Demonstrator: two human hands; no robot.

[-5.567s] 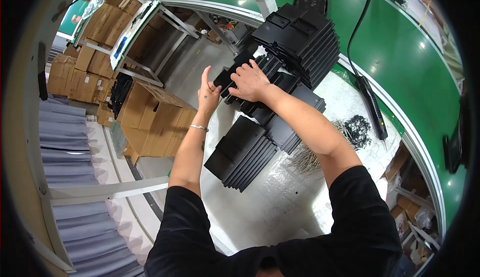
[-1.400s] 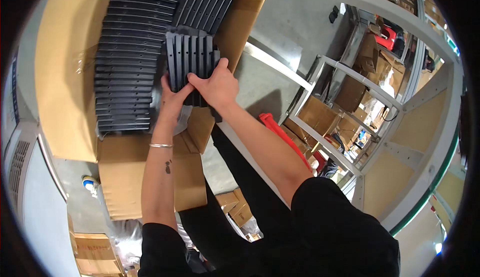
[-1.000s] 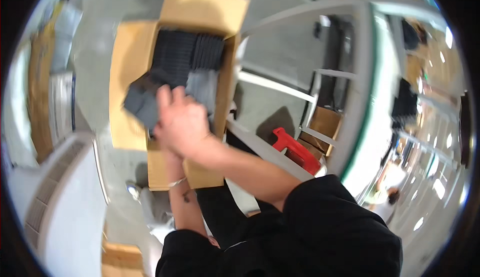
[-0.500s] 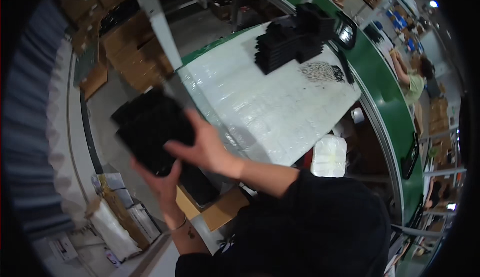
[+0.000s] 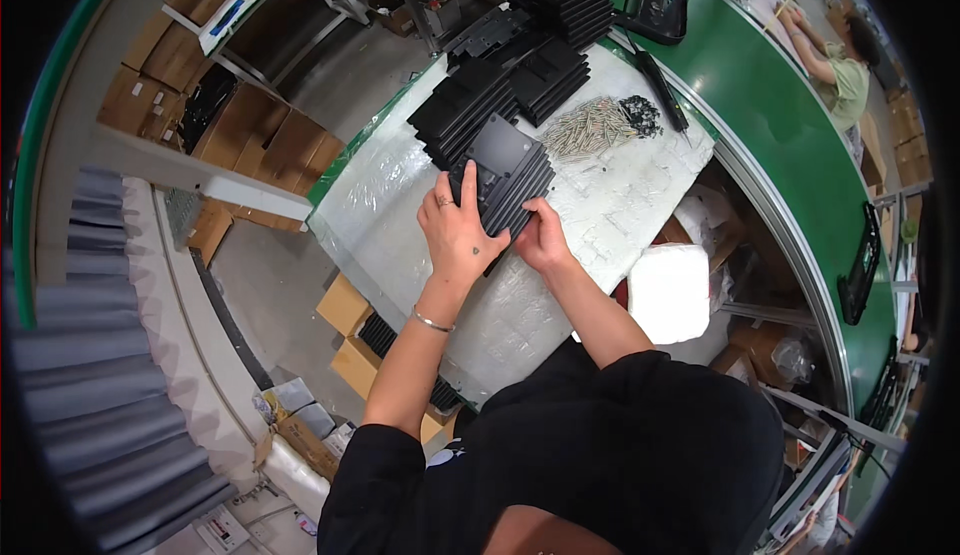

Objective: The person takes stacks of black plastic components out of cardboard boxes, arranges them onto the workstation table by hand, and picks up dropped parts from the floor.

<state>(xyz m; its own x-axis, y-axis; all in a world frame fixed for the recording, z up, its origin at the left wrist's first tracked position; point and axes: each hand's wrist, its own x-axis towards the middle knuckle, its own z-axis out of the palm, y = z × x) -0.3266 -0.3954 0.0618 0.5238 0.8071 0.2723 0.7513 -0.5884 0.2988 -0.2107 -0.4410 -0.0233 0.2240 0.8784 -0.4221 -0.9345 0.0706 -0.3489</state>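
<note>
Both my hands grip a stack of flat black plastic housings (image 5: 515,167) over the white plastic-wrapped table top (image 5: 400,225). My left hand (image 5: 458,233) presses along its near left side, with the index finger stretched onto the top piece. The fingers of my right hand (image 5: 545,238) are curled around the near right corner; its fingertips are partly hidden. Just beyond, more stacks of black housings (image 5: 465,105) stand close together. To the right of the held stack lie a heap of long metal screws (image 5: 590,130) and a cluster of small black parts (image 5: 642,115).
A black pen-shaped tool (image 5: 660,85) lies at the table's right edge. Behind it, a green conveyor (image 5: 740,65) carries a black shell (image 5: 655,3). Open cardboard boxes (image 5: 355,363) stand low at left; a white wrapped bundle (image 5: 668,293) is at right. A person (image 5: 840,70) sits across the conveyor.
My hands have carried the black housings from beside the table on the left to the table top, close to the other stacks. The view has shifted as well.
</note>
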